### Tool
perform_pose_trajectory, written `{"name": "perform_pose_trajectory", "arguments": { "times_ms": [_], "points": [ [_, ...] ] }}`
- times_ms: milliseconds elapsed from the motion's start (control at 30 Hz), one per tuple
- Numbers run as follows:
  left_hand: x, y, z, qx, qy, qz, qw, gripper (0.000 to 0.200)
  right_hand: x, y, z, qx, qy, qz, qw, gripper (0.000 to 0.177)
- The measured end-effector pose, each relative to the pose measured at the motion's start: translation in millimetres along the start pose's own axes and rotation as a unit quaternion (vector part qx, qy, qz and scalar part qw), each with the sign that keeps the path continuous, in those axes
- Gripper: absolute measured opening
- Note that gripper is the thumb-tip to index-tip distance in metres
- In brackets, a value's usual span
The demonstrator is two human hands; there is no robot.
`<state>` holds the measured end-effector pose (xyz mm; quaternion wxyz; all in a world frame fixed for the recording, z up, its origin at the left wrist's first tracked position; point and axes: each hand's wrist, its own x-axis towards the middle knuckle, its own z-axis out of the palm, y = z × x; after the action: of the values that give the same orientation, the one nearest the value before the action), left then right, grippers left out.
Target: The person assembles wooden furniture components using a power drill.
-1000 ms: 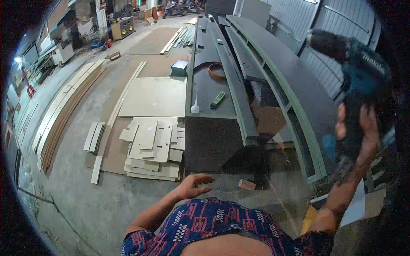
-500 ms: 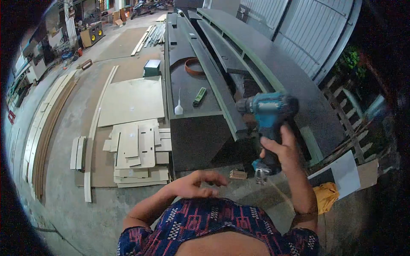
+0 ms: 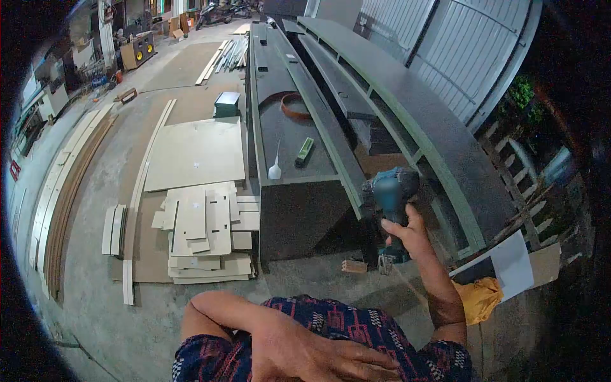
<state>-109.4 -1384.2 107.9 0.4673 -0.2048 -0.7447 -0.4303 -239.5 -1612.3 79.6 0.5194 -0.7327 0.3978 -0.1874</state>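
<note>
A teal and black cordless drill (image 3: 396,186) is in my right hand (image 3: 410,232), its fingers wrapped round the handle. The drill is upright, its chuck pointing left, near the front end of the dark cabinet panels. My left hand (image 3: 312,349) lies across the front of my patterned shirt (image 3: 337,317), fingers stretched out and holding nothing. On the dark cabinet (image 3: 309,219) ahead stand a white bottle with a long thin nozzle (image 3: 274,170), a small green and black object (image 3: 304,153) and a coil of brown edging strip (image 3: 294,107).
Pale cut boards (image 3: 210,223) are stacked on the floor to the left, with long strips (image 3: 67,172) farther left. A second long dark unit (image 3: 439,121) lies on the right. A yellow cloth (image 3: 477,299) and a small wood block (image 3: 354,266) lie low on the right.
My right hand has lowered the drill and brought it slightly left. My left hand has moved down and closer, from in front of the cabinet onto my shirt.
</note>
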Motion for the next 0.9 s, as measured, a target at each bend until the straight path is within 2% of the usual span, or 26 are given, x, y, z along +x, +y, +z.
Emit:
{"name": "perform_pose_trajectory", "arguments": {
  "times_ms": [67,167,267,333,400,500,567,633,733,833,900],
  "points": [
    [-2,0,3,-0.031,0.045,0.014,0.998,0.089,1,2,0,0.012,0.002,0.004,1.0,0.033],
    [-3,2,-1,-0.041,0.039,0.037,0.998,0.089,0,0,-1,0.011,0.003,0.0,1.0,0.036],
    [-5,10,-6,0.0,0.015,0.05,0.999,0.09,0,1,2,0.005,0.006,-0.02,1.0,0.036],
    [-11,19,-12,0.033,0.033,0.034,0.998,0.08,-1,0,4,0.001,0.011,-0.016,1.0,0.035],
    [-33,34,-20,0.06,0.081,-0.003,0.995,0.064,-5,-5,5,-0.004,0.02,0.008,1.0,0.034],
    [-94,35,-14,0.108,0.174,-0.129,0.97,0.068,0,-4,7,0.012,0.003,0.004,1.0,0.032],
    [-134,44,5,0.115,0.316,-0.256,0.906,0.067,9,-14,14,0.011,0.016,-0.015,1.0,0.03],
    [-159,48,23,0.166,0.417,-0.375,0.811,0.064,22,-27,22,0.007,0.012,-0.033,0.999,0.029],
    [-222,22,67,0.122,0.562,-0.482,0.661,0.063,50,-34,32,-0.004,-0.011,-0.067,0.998,0.03],
    [-264,-3,98,0.132,0.539,-0.615,0.559,0.061,77,-37,43,-0.011,-0.021,-0.055,0.998,0.032],
    [-311,-26,124,0.135,0.501,-0.64,0.567,0.06,89,-35,51,-0.014,0.009,-0.05,0.999,0.029]
  ]
}}
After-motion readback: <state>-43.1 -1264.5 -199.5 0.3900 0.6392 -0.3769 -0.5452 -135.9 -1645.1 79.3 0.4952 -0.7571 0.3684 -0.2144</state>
